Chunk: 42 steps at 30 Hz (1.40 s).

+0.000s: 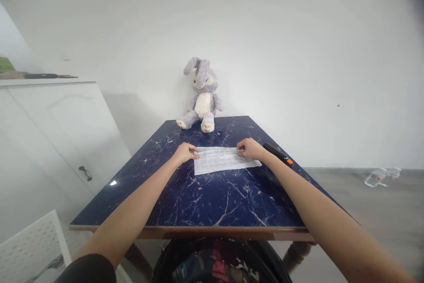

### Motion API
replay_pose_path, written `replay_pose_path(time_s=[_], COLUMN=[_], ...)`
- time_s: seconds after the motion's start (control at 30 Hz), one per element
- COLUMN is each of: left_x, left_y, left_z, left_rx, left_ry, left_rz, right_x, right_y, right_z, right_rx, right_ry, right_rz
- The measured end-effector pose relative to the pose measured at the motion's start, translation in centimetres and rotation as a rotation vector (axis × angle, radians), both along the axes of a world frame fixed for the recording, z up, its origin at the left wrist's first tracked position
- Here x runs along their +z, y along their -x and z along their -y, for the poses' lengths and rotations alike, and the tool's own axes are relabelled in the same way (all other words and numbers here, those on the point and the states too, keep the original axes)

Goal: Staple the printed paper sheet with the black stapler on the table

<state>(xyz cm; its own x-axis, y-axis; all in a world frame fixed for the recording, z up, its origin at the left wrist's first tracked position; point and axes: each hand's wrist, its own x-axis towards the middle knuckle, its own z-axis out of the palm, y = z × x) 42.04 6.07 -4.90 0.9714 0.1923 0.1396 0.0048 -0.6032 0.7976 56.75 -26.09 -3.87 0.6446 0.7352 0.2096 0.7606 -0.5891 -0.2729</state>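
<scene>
A white sheet of paper [217, 163] with rows of print lies on the dark blue marbled table [212, 205], wider than it is deep. Its upper edge looks slightly creased. At the paper's upper left corner, my left hand [186, 152] is closed, thumb and fingers pinching the edge. My right hand [251, 148] grips the upper edge near the right end, its fingers bent over the print. Just right of that hand, partly behind my forearm, lies a long black object with an orange end [278, 155]; its kind is unclear.
A grey and cream plush rabbit [202, 97] sits at the table's far end against the white wall. To the left stands a white cabinet [59, 133] with a dark handle. A white perforated chair [35, 247] is at lower left. Clear plastic [380, 177] lies on the floor at right.
</scene>
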Motion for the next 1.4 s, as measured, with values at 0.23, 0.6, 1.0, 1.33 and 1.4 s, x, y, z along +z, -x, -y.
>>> replay_pose_path(time_s=[0.23, 0.6, 1.0, 1.33, 1.4], left_x=[0.8, 0.5, 0.0, 0.4, 0.8], left_y=[0.1, 0.1, 0.5, -0.1, 0.1], left_z=[0.7, 2.3, 3.7, 3.4, 2.6], left_rx=[-0.075, -0.181, -0.280, -0.213, -0.227], left_ry=[-0.554, -0.653, -0.678, -0.502, -0.522], left_rz=[0.160, 0.139, 0.218, 0.143, 0.133], right_x=[0.0, -0.5, -0.8, -0.5, -0.6], right_y=[0.6, 1.0, 1.9, 0.9, 0.5], right_z=[-0.3, -0.8, -1.9, -1.3, -1.0], right_rx=[0.069, 0.097, 0.106, 0.175, 0.166], right_ry=[0.008, 0.004, -0.069, -0.068, -0.070], right_rz=[0.037, 0.066, 0.047, 0.028, 0.021])
